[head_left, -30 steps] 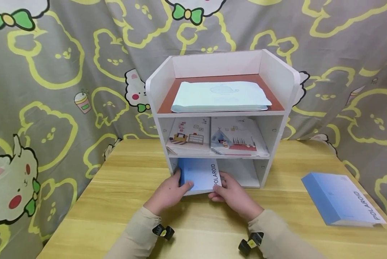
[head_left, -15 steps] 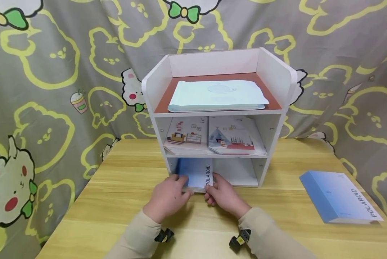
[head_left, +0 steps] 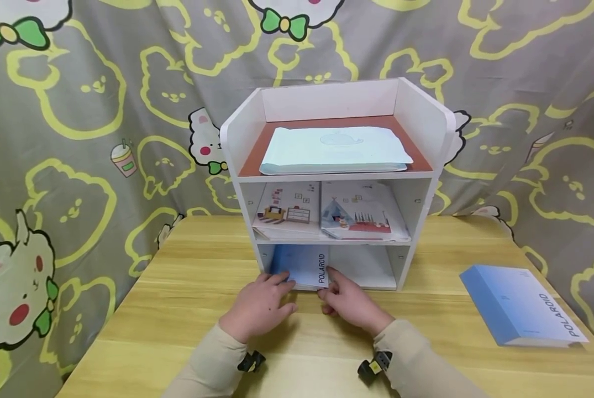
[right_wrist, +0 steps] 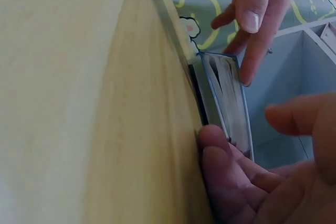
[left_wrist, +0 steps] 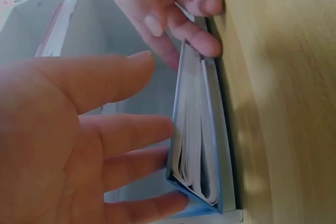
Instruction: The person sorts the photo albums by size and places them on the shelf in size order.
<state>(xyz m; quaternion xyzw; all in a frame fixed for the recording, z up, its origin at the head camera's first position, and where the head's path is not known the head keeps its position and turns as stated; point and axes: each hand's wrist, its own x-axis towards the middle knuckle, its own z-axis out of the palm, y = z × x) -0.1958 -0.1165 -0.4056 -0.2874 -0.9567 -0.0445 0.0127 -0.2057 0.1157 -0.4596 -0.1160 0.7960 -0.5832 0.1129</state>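
A blue photo album marked POLAROID lies flat in the left part of the lowest compartment of a white shelf unit. Its page edges face out in both wrist views. My left hand, fingers extended and thumb apart, touches the album's front left corner with its fingertips. At the front right corner, the fingers of my right hand rest against the album, loosely bent; the thumb stands away from the cover in the right wrist view.
A second blue POLAROID album lies on the wooden table at the right. Two illustrated books fill the middle shelf. A pale whale-print pack lies on top. A patterned curtain hangs behind.
The album has slid deeper into the lowest compartment, its front lowered. My left hand has gone from gripping its left side to extended fingertips at its front; the right thumb has left the cover.
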